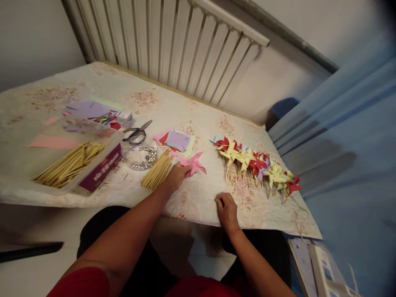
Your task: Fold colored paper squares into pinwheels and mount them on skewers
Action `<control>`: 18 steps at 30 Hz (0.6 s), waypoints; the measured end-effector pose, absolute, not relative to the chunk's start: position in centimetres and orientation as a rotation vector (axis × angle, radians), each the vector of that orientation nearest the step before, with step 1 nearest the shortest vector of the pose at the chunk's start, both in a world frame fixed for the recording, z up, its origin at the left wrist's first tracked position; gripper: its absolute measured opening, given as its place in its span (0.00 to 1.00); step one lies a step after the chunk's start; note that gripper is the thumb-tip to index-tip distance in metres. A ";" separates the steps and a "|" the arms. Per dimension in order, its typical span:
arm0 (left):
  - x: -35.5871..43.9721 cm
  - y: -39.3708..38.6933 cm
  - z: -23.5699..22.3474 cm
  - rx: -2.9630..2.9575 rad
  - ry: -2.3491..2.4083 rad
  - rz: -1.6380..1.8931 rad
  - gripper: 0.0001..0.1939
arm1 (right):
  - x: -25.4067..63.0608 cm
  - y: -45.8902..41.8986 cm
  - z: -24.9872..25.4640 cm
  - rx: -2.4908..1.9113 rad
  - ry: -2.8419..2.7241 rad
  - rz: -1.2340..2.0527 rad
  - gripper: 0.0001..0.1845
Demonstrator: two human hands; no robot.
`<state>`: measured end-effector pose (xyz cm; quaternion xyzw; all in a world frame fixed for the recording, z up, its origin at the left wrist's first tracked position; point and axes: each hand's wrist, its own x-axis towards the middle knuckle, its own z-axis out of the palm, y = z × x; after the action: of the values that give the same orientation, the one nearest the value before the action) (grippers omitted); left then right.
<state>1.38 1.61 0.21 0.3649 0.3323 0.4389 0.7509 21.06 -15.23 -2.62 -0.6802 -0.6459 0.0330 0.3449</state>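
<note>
Closed around one edge of a pink paper pinwheel [196, 163] is my left hand [178, 175], just above the tablecloth. Beside that wrist lies a bundle of thin wooden sticks [157, 170]. My right hand [227, 209] rests at the table's front edge with its fingers curled in; whatever may be between the fingertips is hidden. To its upper right, several finished pinwheels [257, 166] in red, yellow and purple lie in a row on their sticks. Behind the pink pinwheel sits a small stack of coloured paper squares [177, 141].
A clear plastic box [116, 138] with more sticks stands at the left. Next to it are scissors [136, 134] and a round clear container [140, 156] of shiny metal pieces. More paper sheets [88, 109] lie farther back. A blue curtain [349, 136] hangs at the right.
</note>
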 end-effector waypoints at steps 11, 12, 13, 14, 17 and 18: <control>0.8 1.5 1.4 0.810 0.772 0.949 0.09 | 21.5 -14.6 -1.0 -1.861 -1.773 0.159 0.08; 0.7 1.3 1.8 0.822 0.778 0.949 0.09 | 21.5 -14.5 -0.9 -1.876 -1.776 0.150 0.08; 0.6 1.1 2.3 0.830 0.781 0.955 0.09 | 21.4 -14.5 -0.9 -1.896 -1.778 0.139 0.08; 0.5 1.0 2.7 0.845 0.790 0.963 0.09 | 21.3 -14.4 -0.8 -1.922 -1.778 0.127 0.08; 0.2 0.6 3.7 0.913 0.831 0.965 0.08 | 20.8 -14.1 -0.5 -2.030 -1.771 0.098 0.08; 0.2 0.6 3.8 0.926 0.839 0.966 0.07 | 20.7 -14.0 -0.4 -2.070 -1.767 0.096 0.08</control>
<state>0.22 0.56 3.81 0.4162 0.3775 0.4342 0.7041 20.68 -14.04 -0.40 -0.7435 -0.6348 0.0343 0.2077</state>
